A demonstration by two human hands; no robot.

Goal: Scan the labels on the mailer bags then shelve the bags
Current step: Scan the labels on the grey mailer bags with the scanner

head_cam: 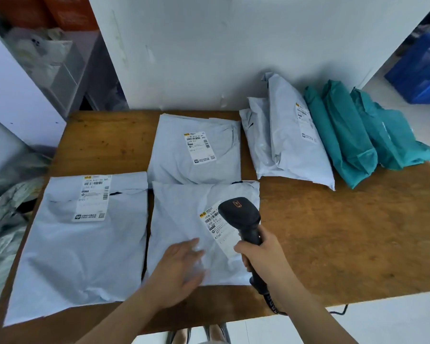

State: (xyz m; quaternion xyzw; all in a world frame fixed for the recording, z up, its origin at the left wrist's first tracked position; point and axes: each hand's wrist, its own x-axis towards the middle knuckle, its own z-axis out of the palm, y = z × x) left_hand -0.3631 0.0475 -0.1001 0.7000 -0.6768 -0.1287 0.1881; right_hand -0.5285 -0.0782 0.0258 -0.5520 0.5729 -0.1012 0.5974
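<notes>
Wood surface: brown table (333, 232) carries every bag; shelving unit (60, 75) stands beyond its far left corner.
Bag in hand: pale grey mailer bag (184, 219), flat at the near middle, shipping label (217, 225) face up and partly covered by the scanner head.
Right hand: right hand (263, 256) wrapped tight round the grip of the black barcode scanner (241, 219), head aimed down at the label.
Left hand: left hand (181, 264) spread, palm flat on the bag beside the label.
Awaiting: two more grey mailers (85, 244) (194, 150) lie flat; further grey bags (291, 135) and teal bags (345, 135) lean at far right.
Recommended practice: press wrinkles out, keep the barcode uncovered, lift the scanner slightly to square its beam across the bars.
Risk: glossy film may glare.
</notes>
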